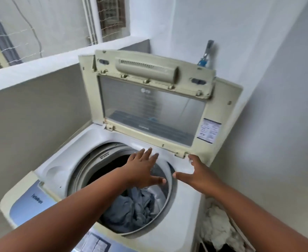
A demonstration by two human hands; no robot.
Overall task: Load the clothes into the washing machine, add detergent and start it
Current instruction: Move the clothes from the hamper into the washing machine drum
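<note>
A: Grey-blue crumpled clothes (131, 210) are lying inside the cream top-loading washing machine (184, 215); both hands, left hand (142, 170) and right hand (198, 175), are hovering spread and empty.

B: The propped folding lid (149, 106) is risking dropping onto those fingers.

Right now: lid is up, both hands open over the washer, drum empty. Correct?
Not quite. The head view shows the drum is not empty: blue-grey clothes lie in it. The rest holds: lid up, left hand and right hand open over the washer.
</note>
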